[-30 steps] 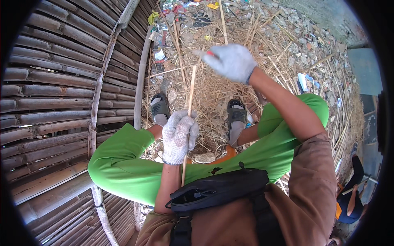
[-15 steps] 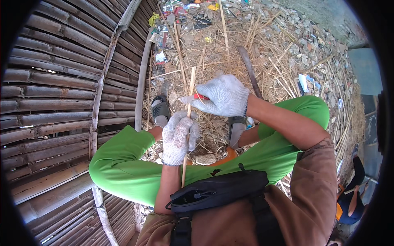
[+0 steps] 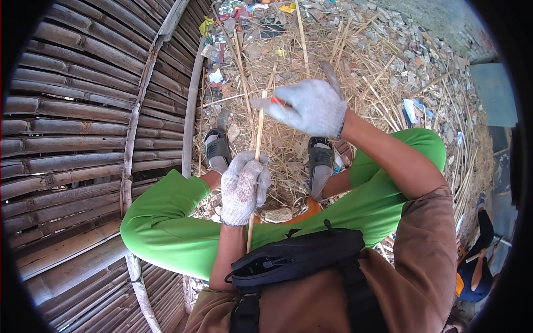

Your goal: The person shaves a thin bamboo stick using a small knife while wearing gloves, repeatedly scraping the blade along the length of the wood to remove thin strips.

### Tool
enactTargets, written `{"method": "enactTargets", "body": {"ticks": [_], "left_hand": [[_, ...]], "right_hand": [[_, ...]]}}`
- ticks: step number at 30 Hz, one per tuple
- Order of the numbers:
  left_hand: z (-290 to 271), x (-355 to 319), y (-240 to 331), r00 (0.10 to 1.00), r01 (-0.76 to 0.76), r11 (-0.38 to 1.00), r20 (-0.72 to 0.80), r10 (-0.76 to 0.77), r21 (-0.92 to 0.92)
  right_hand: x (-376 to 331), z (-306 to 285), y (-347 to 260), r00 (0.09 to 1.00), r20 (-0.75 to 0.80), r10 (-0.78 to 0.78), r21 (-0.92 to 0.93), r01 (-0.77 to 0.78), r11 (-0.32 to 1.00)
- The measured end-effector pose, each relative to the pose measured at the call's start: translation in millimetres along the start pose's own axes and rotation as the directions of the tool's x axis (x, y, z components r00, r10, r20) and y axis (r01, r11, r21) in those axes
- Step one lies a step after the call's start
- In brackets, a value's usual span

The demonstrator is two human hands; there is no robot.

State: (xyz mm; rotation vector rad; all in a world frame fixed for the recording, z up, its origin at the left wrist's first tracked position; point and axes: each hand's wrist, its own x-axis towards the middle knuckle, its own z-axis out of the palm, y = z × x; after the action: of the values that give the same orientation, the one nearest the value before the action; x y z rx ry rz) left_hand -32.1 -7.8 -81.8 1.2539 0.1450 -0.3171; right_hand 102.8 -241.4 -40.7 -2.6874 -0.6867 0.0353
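My left hand [image 3: 242, 187], in a stained white knit glove, is closed around a thin pale bamboo strip [image 3: 259, 130]. The strip stands lengthwise before me, its lower end reaching the black bag at my waist. In my gloved right hand [image 3: 306, 106] is a small knife [image 3: 276, 101] with a red handle, mostly hidden by the fingers. Its blade is smeared by motion and lies at the strip's far end; whether it touches cannot be made out.
A slatted bamboo wall [image 3: 78, 122] rises on my left. Dry shavings and litter cover the ground, where a long dark blade [image 3: 331, 77] lies partly behind my right hand. Another person [image 3: 480, 272] sits at the far right. My black bag [image 3: 297, 258] rests across my waist.
My right hand has moved away from me along the strip with the knife, up to its far end. The left hand keeps its grip, almost unmoved.
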Motion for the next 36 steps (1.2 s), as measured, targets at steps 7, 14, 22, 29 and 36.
{"method": "enactTargets", "body": {"ticks": [7, 14, 22, 29, 36], "left_hand": [[1, 0, 1, 0.999, 0.008, 0.999, -0.033, -0.006, 0.041], [-1, -4, 4, 1.0, -0.016, 1.0, -0.015, 0.016, -0.017], [3, -6, 3, 1.0, -0.021, 0.999, -0.004, 0.021, -0.04], [-2, -1, 3, 1.0, -0.021, 0.999, -0.012, 0.021, -0.04], [1, -2, 2, 0.999, -0.027, 1.0, -0.045, 0.026, -0.016]], "right_hand": [[-12, 21, -11, 0.976, -0.006, -0.217, 0.051, 0.217, 0.975], [21, -5, 22, 0.998, -0.028, 0.058, -0.077, -0.06, 0.995], [34, -12, 82, 0.948, -0.214, 0.234, -0.043, -0.248, 0.968], [-6, 10, -13, 0.996, 0.002, -0.092, 0.106, 0.092, 0.99], [3, 11, 4, 0.984, -0.093, -0.155, 0.035, 0.159, 0.987]]}}
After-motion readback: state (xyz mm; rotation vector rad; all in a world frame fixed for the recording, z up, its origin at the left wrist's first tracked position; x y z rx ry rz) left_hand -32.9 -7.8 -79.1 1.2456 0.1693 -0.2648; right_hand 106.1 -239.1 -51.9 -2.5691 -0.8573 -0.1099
